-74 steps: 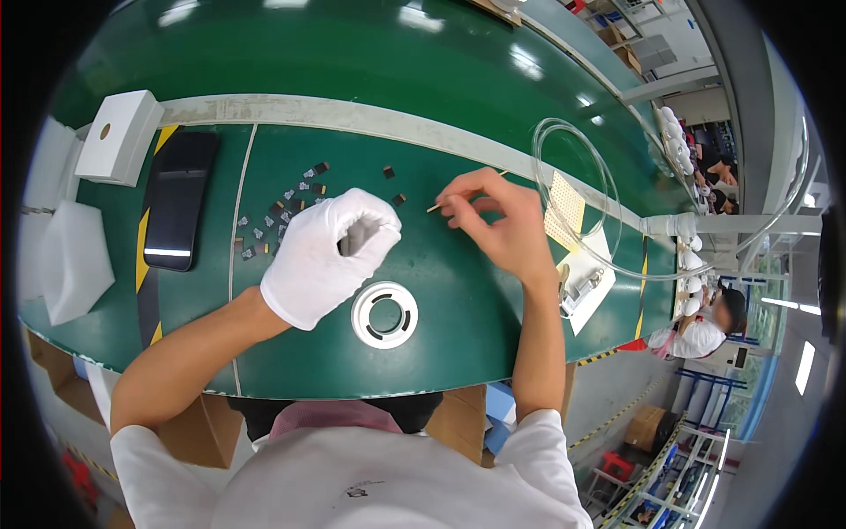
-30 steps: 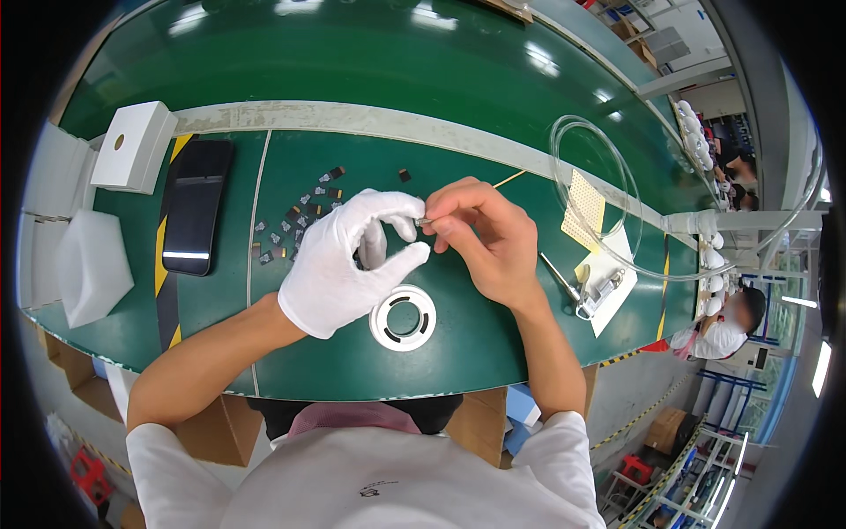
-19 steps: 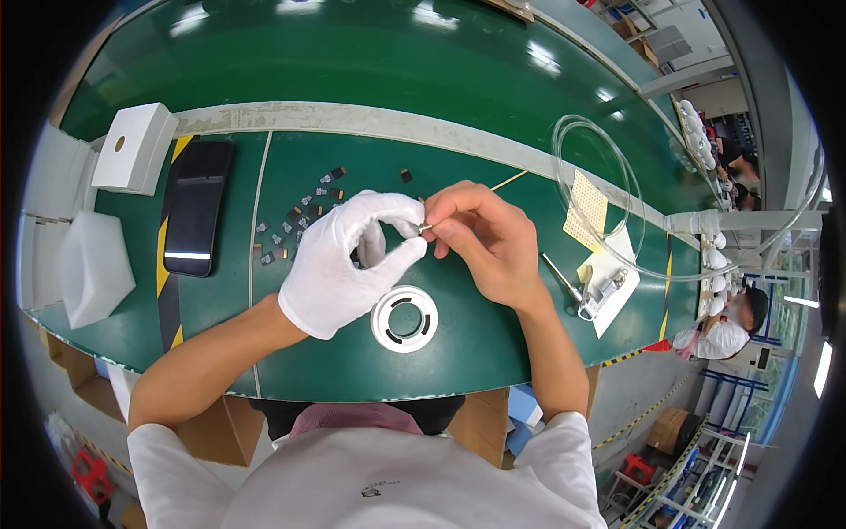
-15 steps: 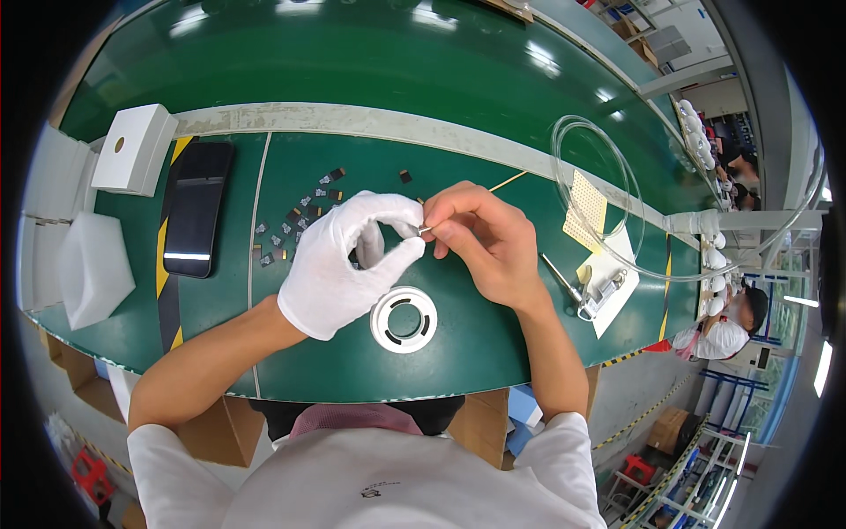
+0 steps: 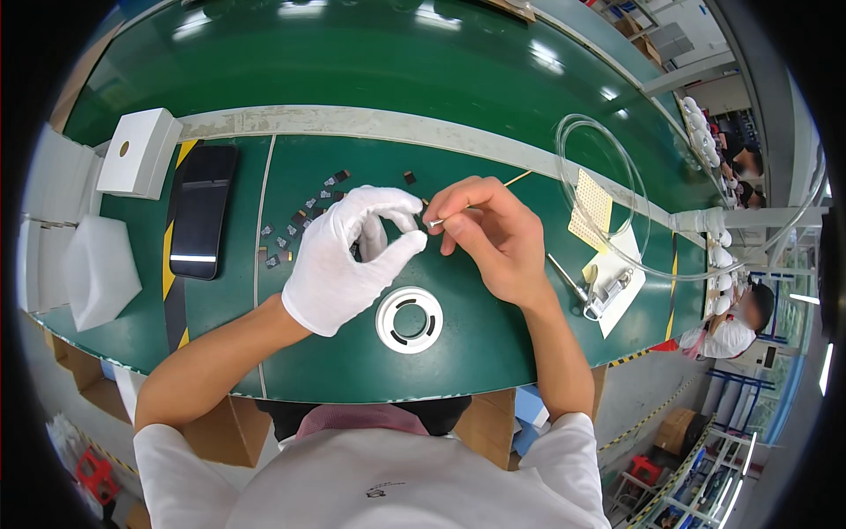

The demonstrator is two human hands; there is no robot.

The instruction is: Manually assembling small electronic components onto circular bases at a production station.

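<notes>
My left hand (image 5: 345, 256), in a white glove, is raised over the green table with thumb and forefinger apart and nothing visible between them. Close beside it, my bare right hand (image 5: 498, 238) pinches a small silvery metal piece (image 5: 434, 223) between thumb and forefinger. The piece is too small to name. Below both hands lies a white ring-shaped part (image 5: 409, 320) with dark curved slots, touched by neither hand. Several small black chip-like pieces (image 5: 293, 230), some with gold ends, lie scattered beyond and beside the glove, which hides part of the group.
A black phone-like slab (image 5: 203, 212), a white box (image 5: 139, 154) and a white foam block (image 5: 104, 273) sit at the left. On the right are a metal tool (image 5: 566, 277), a clip-like metal part (image 5: 608, 295) on pale sheets, and a coil of clear tubing (image 5: 648, 203). A co-worker (image 5: 736, 322) is farther right.
My left thumb and forefinger have come away from the small metal piece, which stays in my right fingers. The hands are slightly farther apart. The whole view has shifted a little.
</notes>
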